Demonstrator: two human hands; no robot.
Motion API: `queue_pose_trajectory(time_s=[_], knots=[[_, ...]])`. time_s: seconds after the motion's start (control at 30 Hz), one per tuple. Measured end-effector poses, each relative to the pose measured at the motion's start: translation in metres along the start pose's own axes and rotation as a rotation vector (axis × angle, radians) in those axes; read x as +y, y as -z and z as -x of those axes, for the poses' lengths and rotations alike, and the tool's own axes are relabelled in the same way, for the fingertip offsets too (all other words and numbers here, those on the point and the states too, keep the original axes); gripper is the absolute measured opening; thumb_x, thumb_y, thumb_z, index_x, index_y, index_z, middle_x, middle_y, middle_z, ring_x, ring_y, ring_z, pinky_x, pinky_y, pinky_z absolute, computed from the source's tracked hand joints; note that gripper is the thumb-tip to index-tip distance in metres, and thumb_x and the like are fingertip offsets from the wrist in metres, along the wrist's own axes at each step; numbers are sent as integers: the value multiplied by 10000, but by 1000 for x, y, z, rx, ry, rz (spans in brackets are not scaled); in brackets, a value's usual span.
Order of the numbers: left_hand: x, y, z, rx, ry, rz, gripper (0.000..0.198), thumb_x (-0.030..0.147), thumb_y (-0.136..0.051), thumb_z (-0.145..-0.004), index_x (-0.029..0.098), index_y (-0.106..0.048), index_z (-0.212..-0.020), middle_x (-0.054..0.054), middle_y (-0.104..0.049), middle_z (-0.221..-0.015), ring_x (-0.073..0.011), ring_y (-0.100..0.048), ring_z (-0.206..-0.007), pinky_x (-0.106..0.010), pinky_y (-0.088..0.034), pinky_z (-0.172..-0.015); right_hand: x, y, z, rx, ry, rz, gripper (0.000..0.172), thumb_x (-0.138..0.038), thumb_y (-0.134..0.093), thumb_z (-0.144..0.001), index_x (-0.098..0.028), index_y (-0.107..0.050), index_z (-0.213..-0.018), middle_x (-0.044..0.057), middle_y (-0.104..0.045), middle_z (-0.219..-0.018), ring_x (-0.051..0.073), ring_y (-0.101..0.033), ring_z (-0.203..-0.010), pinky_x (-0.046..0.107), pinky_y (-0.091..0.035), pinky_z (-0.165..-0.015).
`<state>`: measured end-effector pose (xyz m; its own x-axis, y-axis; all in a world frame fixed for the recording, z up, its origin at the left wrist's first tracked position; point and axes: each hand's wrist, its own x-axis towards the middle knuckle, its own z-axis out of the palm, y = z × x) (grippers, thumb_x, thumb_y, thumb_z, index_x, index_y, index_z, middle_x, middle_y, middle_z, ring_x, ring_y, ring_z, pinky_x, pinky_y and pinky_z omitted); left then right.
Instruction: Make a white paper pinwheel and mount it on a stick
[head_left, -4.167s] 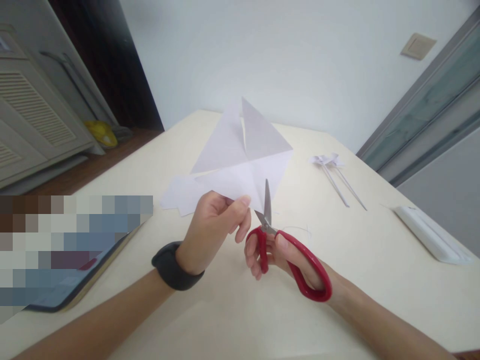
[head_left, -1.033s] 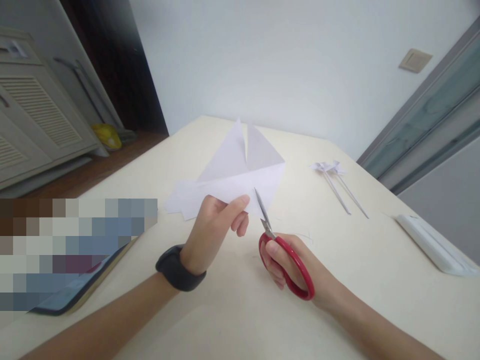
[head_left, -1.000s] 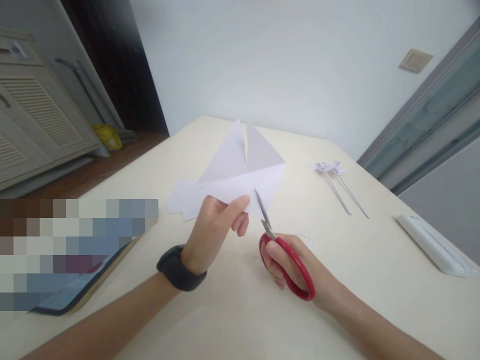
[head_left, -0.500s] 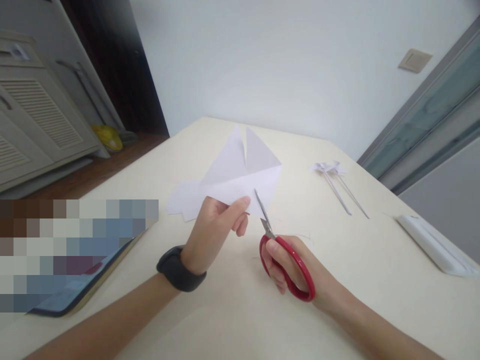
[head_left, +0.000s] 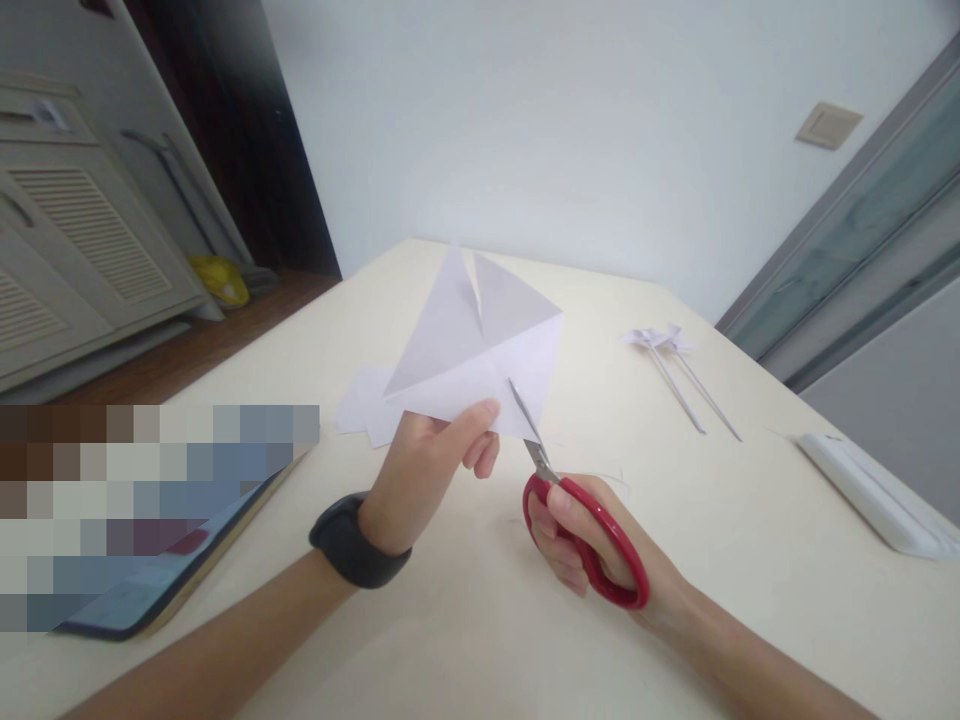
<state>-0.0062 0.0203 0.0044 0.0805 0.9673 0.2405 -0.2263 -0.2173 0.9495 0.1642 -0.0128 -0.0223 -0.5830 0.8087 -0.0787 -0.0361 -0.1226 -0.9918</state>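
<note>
Cream table (head_left: 465, 640) in a bare white-walled room: scissors at the edge of a folded paper (head_left: 480, 350).
The left hand (head_left: 427, 465), a watch (head_left: 352, 540) on its wrist, pinches the paper's lower edge and holds it off the table. The right hand (head_left: 592, 545) is closed through the red scissors (head_left: 544, 465), blades nearly together, tip at that edge just beside the left fingertips. It looks like mid-snip. A further cut would call for reopened blades, a taut sheet and fingertips kept clear.
</note>
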Motion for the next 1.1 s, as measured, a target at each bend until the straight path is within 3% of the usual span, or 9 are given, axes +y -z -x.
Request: queue_pose_trajectory(time_s=[0.17,0.33,0.7,1.1], knots=[[-1,1,1,-8,8,-6,312,150,-479,-827,198,-341,-551,75,-293,-473,-68,-351,-409,-243,-313,-429,-8,-3,3,-46,-19,-10,480,-629,-351,-848,-197,-348,-638,-55,-332,-518,70,-305,-413,225,-265,-415],[-4,1,3,-36,44,-50,295,192,-480,-829,199,-357,-562,79,-302,-469,-73,-358,-405,-243,-295,-415,-27,-8,3,-58,12,53,553,-758,-337,-744,-209,-369,-688,-36,-319,-590,113,-331,-506,280,-353,-521],[-3,1,4,-191,101,-232,316,194,-457,-825,202,-365,-523,75,-341,-428,-100,-403,-423,-264,-317,-476,-30,-7,2,-56,43,134,542,-727,-309,-783,-210,-365,-630,-17,-368,-577,136,-365,-554,300,-363,-595],[-2,1,4,-228,123,-314,361,189,-449,-831,200,-365,-479,57,-396,-418,-106,-409,-428,-264,-318,-481,-28,-5,0,-9,37,173,503,-674,-353,-810,-203,-384,-635,-10,-397,-588,136,-408,-564,287,-359,-572]])
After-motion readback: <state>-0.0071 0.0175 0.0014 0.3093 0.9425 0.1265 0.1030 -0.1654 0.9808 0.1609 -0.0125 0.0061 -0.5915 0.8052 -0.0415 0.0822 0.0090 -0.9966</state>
